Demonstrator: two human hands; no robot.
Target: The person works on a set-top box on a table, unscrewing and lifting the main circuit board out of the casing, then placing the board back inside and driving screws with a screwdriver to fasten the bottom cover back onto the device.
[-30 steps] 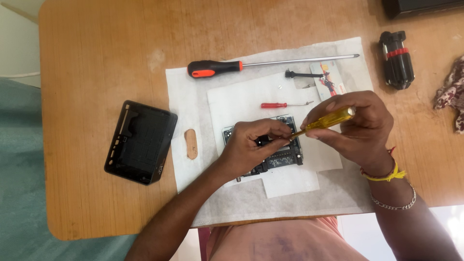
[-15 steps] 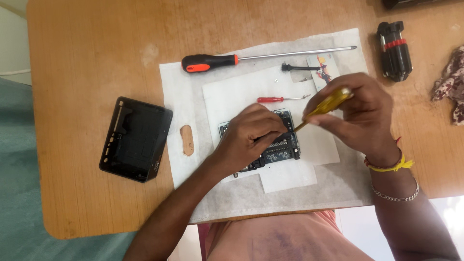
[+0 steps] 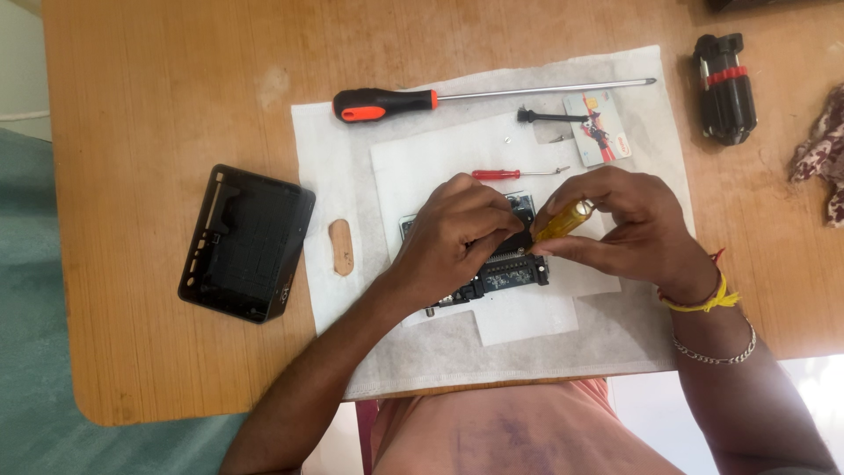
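A dark circuit board (image 3: 501, 277) lies on white paper (image 3: 431, 149) in the middle of the wooden table (image 3: 158, 105). My left hand (image 3: 457, 233) rests on top of the board, fingers curled and pinching at it, hiding most of it. My right hand (image 3: 629, 229) grips a small yellow-handled screwdriver (image 3: 563, 220) that points down-left into the board, right beside the left fingertips. What the tip touches is hidden.
A long black-and-orange screwdriver (image 3: 413, 101), a small red screwdriver (image 3: 510, 174), a small black tool (image 3: 545, 116) and a card (image 3: 598, 127) lie on the white cloth (image 3: 334, 185). A black plastic case (image 3: 246, 242) sits left; a black tool holder (image 3: 725, 88) and patterned fabric (image 3: 822, 158) sit right.
Both hands have drawn closer together over the board. The yellow screwdriver has tipped lower and nearer the left fingers. The camera shifted slightly.
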